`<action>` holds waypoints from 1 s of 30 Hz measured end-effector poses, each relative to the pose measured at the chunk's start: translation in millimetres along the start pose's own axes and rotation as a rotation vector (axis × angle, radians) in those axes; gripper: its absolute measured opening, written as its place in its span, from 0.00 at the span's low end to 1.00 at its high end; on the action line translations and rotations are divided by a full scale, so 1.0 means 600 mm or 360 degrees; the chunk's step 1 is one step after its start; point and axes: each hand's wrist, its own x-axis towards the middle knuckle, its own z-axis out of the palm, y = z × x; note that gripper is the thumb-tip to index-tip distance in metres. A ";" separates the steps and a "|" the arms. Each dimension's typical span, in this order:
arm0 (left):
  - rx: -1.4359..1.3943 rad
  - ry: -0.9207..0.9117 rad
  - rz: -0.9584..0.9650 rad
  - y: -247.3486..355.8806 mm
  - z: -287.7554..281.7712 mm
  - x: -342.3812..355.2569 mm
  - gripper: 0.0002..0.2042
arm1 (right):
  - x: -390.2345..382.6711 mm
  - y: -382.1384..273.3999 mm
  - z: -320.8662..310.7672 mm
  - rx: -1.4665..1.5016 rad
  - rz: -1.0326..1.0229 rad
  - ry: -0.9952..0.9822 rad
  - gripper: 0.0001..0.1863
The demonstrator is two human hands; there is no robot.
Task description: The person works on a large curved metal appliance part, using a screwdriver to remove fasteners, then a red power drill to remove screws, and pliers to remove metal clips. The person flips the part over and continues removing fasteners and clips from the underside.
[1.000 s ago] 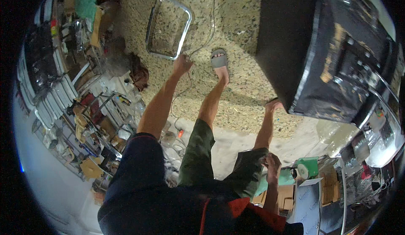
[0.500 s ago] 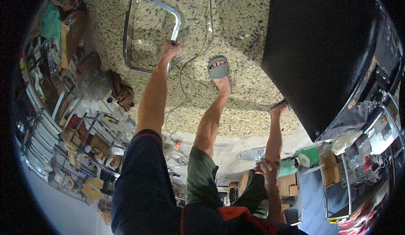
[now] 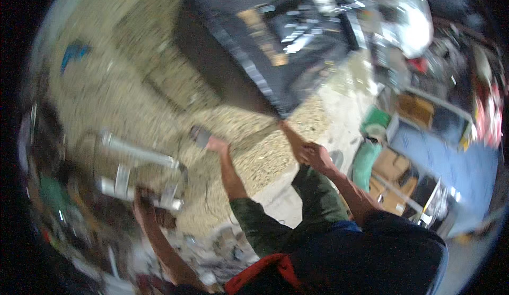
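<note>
The view is smeared by motion. At the lower left my left hand (image 3: 144, 199) is closed around a silver metal tube frame (image 3: 140, 151), holding it above the speckled floor. The frame has bent, rounded corners, and short flat pieces show along its nearer bar. My right hand (image 3: 315, 155) is in front of my right leg, beside the knee, away from the metal frame. Nothing can be seen in it, but its fingers are too blurred to tell whether they are apart or curled.
A large dark box-shaped piece (image 3: 212, 67) stands ahead, with blurred items on its top. Cardboard boxes (image 3: 392, 170), a green container (image 3: 375, 121) and a blue sheet (image 3: 450, 154) are at the right. A blue object (image 3: 74, 52) lies on the floor at the far left.
My view has swung to the right, bringing the top of the dark piece into sight. The metal frame, still in my left hand, is now lower left and tilted differently. The right hand stays by the leg.
</note>
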 end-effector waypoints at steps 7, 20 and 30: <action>0.0827 -0.0284 0.0890 -0.024 0.327 -0.293 0.11 | 0.118 -0.078 -0.409 -0.0368 -0.0485 0.1084 0.16; -0.0686 -0.0325 -0.0293 -0.181 0.553 -0.549 0.15 | 0.489 -0.386 -0.885 -0.0653 -0.1015 0.1285 0.15; -0.0808 -0.0365 -0.0297 -0.253 0.739 -0.651 0.15 | 0.556 -0.452 -0.892 -0.1251 -0.0907 0.1136 0.13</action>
